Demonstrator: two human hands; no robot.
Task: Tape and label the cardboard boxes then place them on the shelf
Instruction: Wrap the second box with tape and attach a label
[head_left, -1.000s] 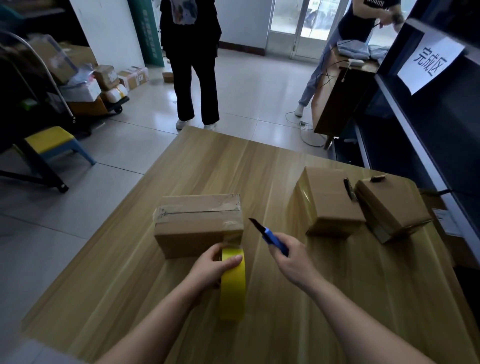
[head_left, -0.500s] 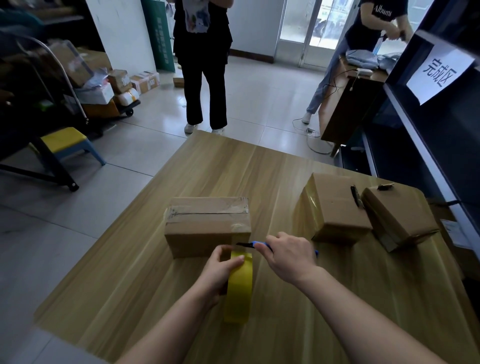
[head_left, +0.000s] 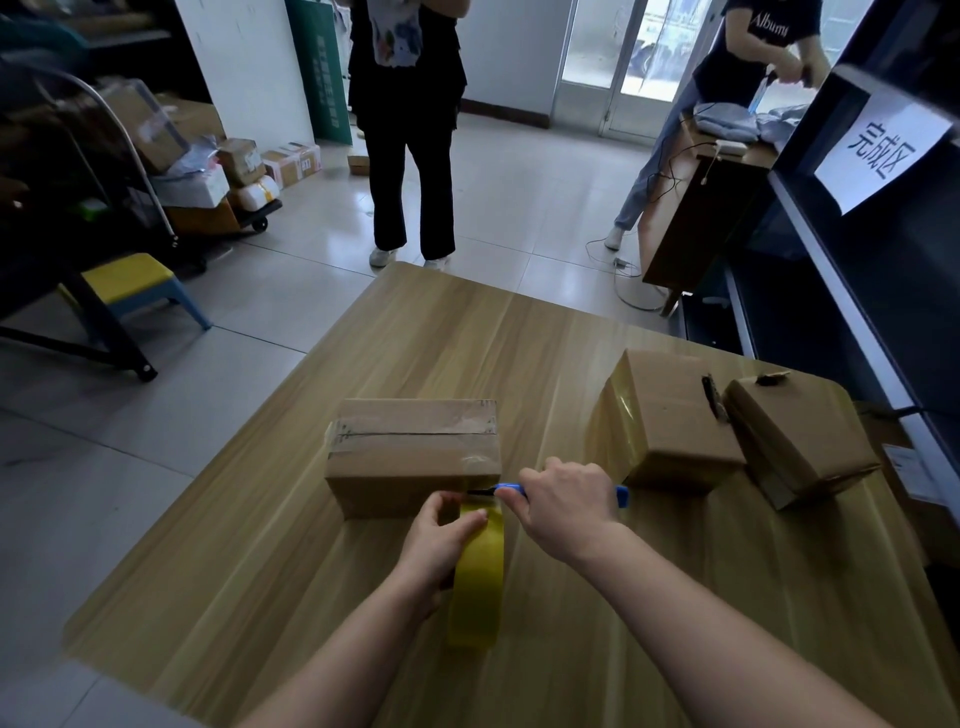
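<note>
Centrally on the wooden table (head_left: 291, 587) lies a cardboard box (head_left: 415, 452), its top seam covered with clear tape. Just near of it a yellow tape roll (head_left: 479, 582) stands on edge. The left hand (head_left: 439, 545) grips the roll's top, thumb lying across the yellow face and fingers curled round the far rim. The right hand (head_left: 563, 506) is clenched round a blue utility knife (head_left: 511, 488), whose dark blade points left, its tip between the roll's top and the box's near face. To the right, two more cardboard boxes (head_left: 670, 426) (head_left: 795, 441) sit touching each other. A dark shelf (head_left: 852, 322) with a paper sign (head_left: 883, 150) rises at the right edge. Far off, a person in black (head_left: 410, 156) stands on the tiled floor.
</note>
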